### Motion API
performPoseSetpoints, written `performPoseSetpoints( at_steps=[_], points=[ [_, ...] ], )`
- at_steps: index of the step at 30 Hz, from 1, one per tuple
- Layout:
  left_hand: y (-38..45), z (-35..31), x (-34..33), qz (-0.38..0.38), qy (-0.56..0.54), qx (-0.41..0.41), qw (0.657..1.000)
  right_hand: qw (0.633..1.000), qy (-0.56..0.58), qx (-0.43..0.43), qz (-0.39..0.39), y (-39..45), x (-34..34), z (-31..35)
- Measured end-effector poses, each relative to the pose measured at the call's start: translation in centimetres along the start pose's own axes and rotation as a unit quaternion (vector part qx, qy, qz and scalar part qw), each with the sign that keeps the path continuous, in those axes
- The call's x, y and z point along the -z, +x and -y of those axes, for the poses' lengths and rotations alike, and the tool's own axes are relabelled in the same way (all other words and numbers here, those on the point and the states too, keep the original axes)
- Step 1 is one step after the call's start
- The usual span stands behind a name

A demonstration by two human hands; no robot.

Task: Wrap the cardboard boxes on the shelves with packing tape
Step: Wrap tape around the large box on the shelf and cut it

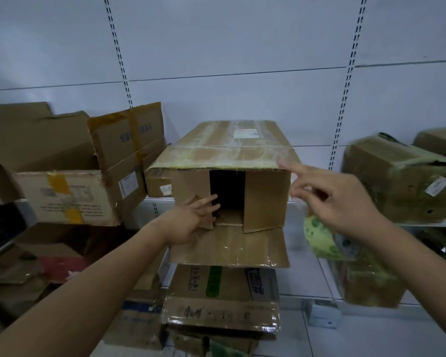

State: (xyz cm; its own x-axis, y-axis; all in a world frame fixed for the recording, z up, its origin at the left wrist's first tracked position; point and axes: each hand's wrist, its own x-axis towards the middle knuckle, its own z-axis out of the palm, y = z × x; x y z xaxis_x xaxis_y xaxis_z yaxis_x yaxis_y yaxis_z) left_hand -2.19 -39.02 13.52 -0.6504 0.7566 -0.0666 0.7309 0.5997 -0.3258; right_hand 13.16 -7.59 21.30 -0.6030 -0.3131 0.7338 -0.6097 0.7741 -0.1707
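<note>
Open box [224, 176] on shelf, flaps unsealed.
Left hand [191, 220] presses side flap, fingers straight; right hand [337, 202] loose, blurred, tape roll [319, 240] under it — flaps may spring open before taping.

Open-ended cardboard box [232, 161] on shelf [298, 228], left hand [191, 217] on side flap [191, 191], right hand [343, 202] with green tape roll [319, 240].
</note>
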Motion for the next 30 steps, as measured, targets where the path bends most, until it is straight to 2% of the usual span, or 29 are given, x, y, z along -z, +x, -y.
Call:
performPoseSetpoints(
  at_steps=[3, 6, 9, 12, 14, 18, 20, 23, 24, 25, 27, 28, 29, 30],
  points=[
    [1.2, 0.2, -1.1, -0.026, -0.083, 0.014, 0.996, 0.998, 0.022, -0.052, -0.007, 1.8, 0.5, -0.4],
    [1.6, -0.6, -0.1, -0.033, -0.213, 0.045, 0.976, 0.993, -0.003, -0.097, 0.073, 2.7, -1.1, -1.9],
    [2.0, -2.4, 1.3, -0.118, -0.294, 0.126, 0.94, 0.986, -0.004, -0.11, 0.129, 2.6, -3.1, -3.2],
    [2.8, -5.0, 2.5, -0.23, -0.37, 0.207, 0.876, 0.984, 0.002, -0.116, 0.133, 2.6, -4.2, -3.9],
    [4.2, -6.3, 2.7, -0.258, -0.397, 0.287, 0.833, 0.979, -0.023, -0.131, 0.153, 2.7, -4.6, -4.1],
    [7.7, -6.5, 0.7, -0.187, -0.466, 0.402, 0.766, 0.969, -0.073, -0.137, 0.191, 2.3, -5.4, -4.8],
    [8.3, -6.3, 0.4, -0.139, -0.528, 0.421, 0.724, 0.965, -0.092, -0.136, 0.204, 2.3, -5.8, -5.3],
    [6.5, -7.1, -0.2, -0.12, -0.65, 0.419, 0.622, 0.956, -0.131, -0.132, 0.225, 2.8, -6.9, -6.3],
    [5.4, -7.4, -1.0, -0.131, -0.667, 0.425, 0.598, 0.955, -0.141, -0.126, 0.227, 3.0, -7.3, -6.5],
    [4.3, -7.8, -2.1, -0.161, -0.661, 0.442, 0.585, 0.957, -0.146, -0.12, 0.22, 3.2, -7.6, -6.9],
    [1.9, -8.3, -4.8, -0.208, -0.546, 0.534, 0.611, 0.964, -0.147, -0.116, 0.191, 3.3, -8.2, -7.6],
    [0.7, -8.4, -5.8, -0.204, -0.48, 0.585, 0.621, 0.966, -0.146, -0.116, 0.178, 3.2, -8.3, -7.8],
    [-0.3, -8.1, -7.0, -0.184, -0.445, 0.627, 0.612, 0.967, -0.15, -0.116, 0.172, 3.0, -8.6, -8.0],
    [-0.9, -7.8, -7.7, -0.153, -0.457, 0.655, 0.582, 0.966, -0.153, -0.116, 0.172, 2.7, -8.8, -8.0]
  ],
)
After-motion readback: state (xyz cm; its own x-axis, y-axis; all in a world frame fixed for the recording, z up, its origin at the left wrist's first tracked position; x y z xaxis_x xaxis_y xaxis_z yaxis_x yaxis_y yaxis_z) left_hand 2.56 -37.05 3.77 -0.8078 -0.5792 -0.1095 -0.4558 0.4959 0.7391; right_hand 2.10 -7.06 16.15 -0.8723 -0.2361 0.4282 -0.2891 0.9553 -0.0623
